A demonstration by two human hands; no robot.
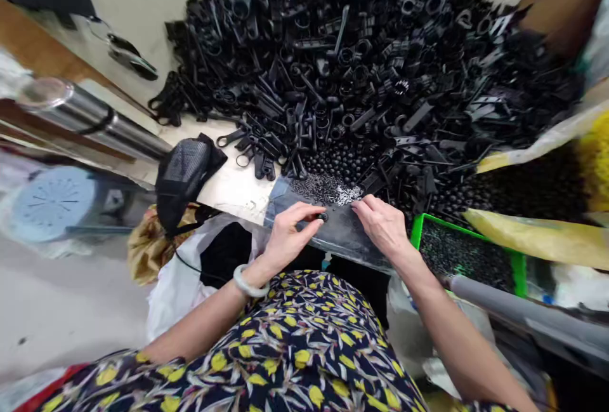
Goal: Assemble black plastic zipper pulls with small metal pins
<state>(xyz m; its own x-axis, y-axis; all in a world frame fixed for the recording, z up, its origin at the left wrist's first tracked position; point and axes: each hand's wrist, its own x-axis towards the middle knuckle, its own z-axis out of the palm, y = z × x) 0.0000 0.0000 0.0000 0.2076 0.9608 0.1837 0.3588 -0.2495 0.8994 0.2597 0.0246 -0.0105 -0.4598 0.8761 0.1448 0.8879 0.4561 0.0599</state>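
Between the thumb and forefinger of my left hand (295,228) is a small round black part (323,216), held just above the work surface. My right hand (380,221) is closed in a pinch at the edge of a little heap of silver pins (348,195); whether a pin is between its fingertips I cannot make out. Tiny dark pieces (318,188) lie spread beside the pins. Behind them sit many small black balls (340,164). Both hands are over a grey-blue sheet (349,231) at the table's front edge.
A large heap of black ring-ended plastic parts (309,63) covers the back. A green tray (466,253) of small dark pieces stands at right. To the left are a black mesh pouch (183,167), a steel flask (95,117) and a light blue round stool seat (54,202).
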